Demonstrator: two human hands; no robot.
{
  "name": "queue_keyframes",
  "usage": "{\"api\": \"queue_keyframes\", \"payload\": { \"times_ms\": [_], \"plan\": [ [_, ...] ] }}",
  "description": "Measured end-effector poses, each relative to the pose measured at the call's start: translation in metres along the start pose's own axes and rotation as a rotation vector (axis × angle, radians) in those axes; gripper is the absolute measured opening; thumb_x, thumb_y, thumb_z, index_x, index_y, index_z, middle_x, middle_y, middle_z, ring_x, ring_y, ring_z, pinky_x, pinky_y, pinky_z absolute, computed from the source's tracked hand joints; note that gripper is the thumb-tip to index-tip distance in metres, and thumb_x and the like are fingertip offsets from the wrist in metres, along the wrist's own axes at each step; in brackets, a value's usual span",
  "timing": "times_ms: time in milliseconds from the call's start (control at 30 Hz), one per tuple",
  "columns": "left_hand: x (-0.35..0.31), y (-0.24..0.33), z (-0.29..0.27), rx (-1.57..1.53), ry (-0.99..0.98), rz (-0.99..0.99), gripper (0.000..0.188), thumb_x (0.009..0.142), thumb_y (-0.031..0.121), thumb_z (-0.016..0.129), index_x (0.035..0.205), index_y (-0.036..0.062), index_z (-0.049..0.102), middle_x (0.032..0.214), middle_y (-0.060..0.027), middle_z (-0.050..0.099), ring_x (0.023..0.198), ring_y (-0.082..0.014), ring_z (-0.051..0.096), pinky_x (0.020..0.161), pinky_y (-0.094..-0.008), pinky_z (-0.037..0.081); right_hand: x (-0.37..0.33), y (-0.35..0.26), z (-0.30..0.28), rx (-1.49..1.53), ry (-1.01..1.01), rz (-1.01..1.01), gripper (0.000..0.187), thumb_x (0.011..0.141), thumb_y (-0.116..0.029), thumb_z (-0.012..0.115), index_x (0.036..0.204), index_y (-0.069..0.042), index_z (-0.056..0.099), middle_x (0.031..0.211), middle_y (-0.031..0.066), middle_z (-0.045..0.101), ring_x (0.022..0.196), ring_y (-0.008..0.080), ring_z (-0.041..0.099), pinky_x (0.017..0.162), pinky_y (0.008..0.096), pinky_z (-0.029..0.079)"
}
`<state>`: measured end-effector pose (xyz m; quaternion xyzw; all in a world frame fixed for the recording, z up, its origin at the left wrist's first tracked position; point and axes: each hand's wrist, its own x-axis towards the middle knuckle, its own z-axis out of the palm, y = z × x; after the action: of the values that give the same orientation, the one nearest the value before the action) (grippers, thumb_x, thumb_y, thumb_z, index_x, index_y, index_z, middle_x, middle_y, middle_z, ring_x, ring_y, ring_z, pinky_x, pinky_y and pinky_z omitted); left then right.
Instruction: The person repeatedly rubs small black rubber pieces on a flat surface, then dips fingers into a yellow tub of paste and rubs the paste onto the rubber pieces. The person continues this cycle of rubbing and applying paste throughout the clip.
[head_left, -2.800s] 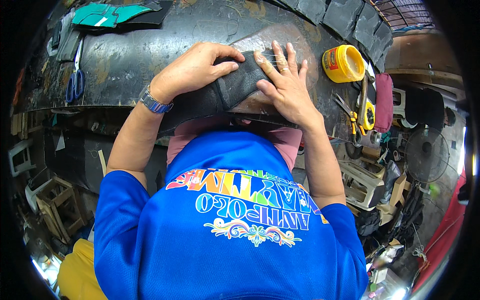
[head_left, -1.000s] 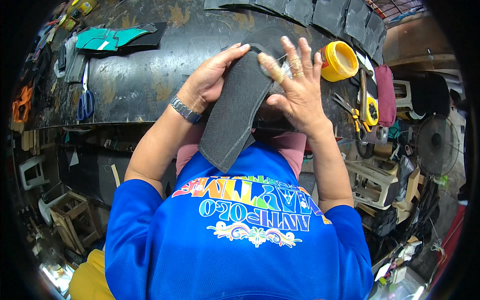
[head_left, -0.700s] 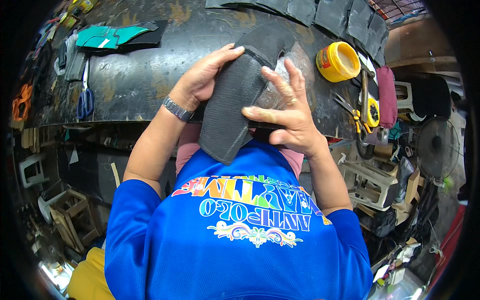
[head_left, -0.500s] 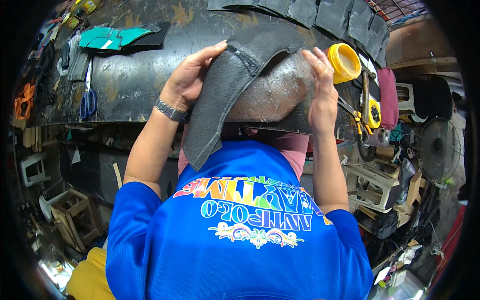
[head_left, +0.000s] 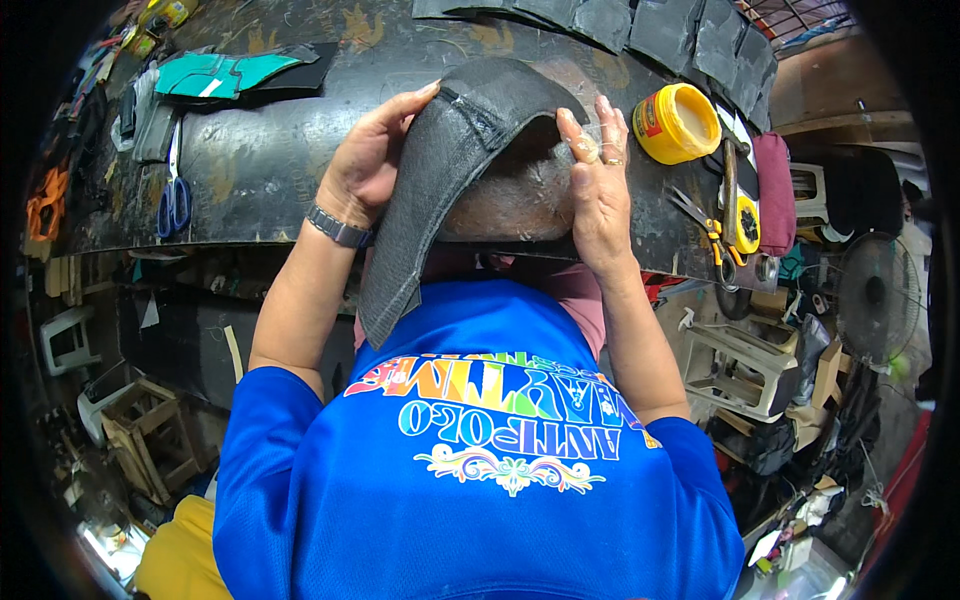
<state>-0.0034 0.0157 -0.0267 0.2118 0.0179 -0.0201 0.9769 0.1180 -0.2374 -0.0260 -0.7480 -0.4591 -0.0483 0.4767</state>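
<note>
A curved black fabric piece (head_left: 425, 215), with a seam across it and a thick edge, is tilted over the bench's front edge; it resembles a shoe upper. My left hand (head_left: 372, 160) grips its left side, thumb at the seam. At its far right end is my right hand (head_left: 600, 175), fingers stretched out and smeared with pale paste, fingertips at the piece's edge. Under the piece lies a brown board (head_left: 510, 208) with a shiny, paste-streaked surface. Just right of that hand, an uncapped yellow jar (head_left: 680, 122) holds pale paste.
On the dark bench (head_left: 290, 160) lie blue-handled scissors (head_left: 174, 195), teal cut pieces (head_left: 230, 75), yellow-handled scissors (head_left: 716, 235), a hammer (head_left: 731, 185), a yellow tape roll (head_left: 747, 222) and a maroon pouch (head_left: 775, 195). Black panels (head_left: 670, 40) line the far edge. A fan (head_left: 880, 298) stands right.
My right hand has moved left, from beside the jar to the piece's far right edge. The black piece has shifted slightly left and tilted, still in my left hand.
</note>
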Motion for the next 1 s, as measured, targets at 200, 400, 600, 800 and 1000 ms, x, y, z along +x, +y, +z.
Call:
{"api": "queue_keyframes", "payload": {
  "times_ms": [200,400,600,800,1000],
  "plan": [
    [0.003,-0.004,0.000,0.064,0.039,0.043,0.036,0.098,0.019,0.063,0.128,-0.0010,0.062,0.115,-0.0146,0.071,0.102,-0.0219,0.071,0.091,-0.0353,0.059,0.004,-0.001,-0.014,0.211,0.157,0.049,0.053,0.106,-0.046,0.044,0.135,-0.007,0.064,0.155,0.0213,0.039,0.144,0.0340,0.035,0.120,0.0449,0.020],
    [0.003,-0.007,0.012,0.538,0.306,0.062,0.057,0.096,0.021,0.067,0.143,-0.0048,0.048,0.121,-0.0123,0.068,0.111,-0.0175,0.065,0.097,-0.0289,0.052,0.011,0.014,-0.020,-0.010,0.088,0.041,0.040,0.104,-0.035,0.052,0.133,-0.010,0.066,0.149,0.0182,0.047,0.144,0.0357,0.035,0.119,0.0455,0.022],
    [-0.001,-0.005,0.015,0.694,0.341,0.007,0.066,0.094,0.026,0.071,0.144,-0.0083,0.045,0.122,-0.0121,0.067,0.113,-0.0160,0.063,0.098,-0.0278,0.049,0.009,0.027,-0.002,-0.442,-0.163,0.107,0.043,0.101,-0.045,0.055,0.136,-0.021,0.064,0.155,0.0185,0.042,0.149,0.0418,0.024,0.118,0.0620,0.016],
    [-0.007,-0.003,0.012,0.773,0.239,-0.093,0.052,0.096,0.027,0.069,0.135,-0.0054,0.056,0.118,-0.0097,0.069,0.104,-0.0146,0.066,0.093,-0.0274,0.052,0.005,0.022,0.003,-0.604,-0.224,0.030,0.048,0.098,-0.051,0.057,0.137,-0.024,0.063,0.154,0.0170,0.043,0.150,0.0405,0.022,0.116,0.0679,0.013],
    [-0.037,0.003,0.015,0.943,-0.001,-0.177,0.047,0.092,0.020,0.075,0.129,-0.0045,0.061,0.121,-0.0085,0.068,0.107,-0.0133,0.064,0.098,-0.0292,0.050,0.005,0.013,-0.013,-0.425,-0.249,0.059,0.041,0.100,-0.044,0.057,0.126,-0.015,0.070,0.149,0.0166,0.048,0.146,0.0380,0.031,0.116,0.0626,0.020]
  ]
}}
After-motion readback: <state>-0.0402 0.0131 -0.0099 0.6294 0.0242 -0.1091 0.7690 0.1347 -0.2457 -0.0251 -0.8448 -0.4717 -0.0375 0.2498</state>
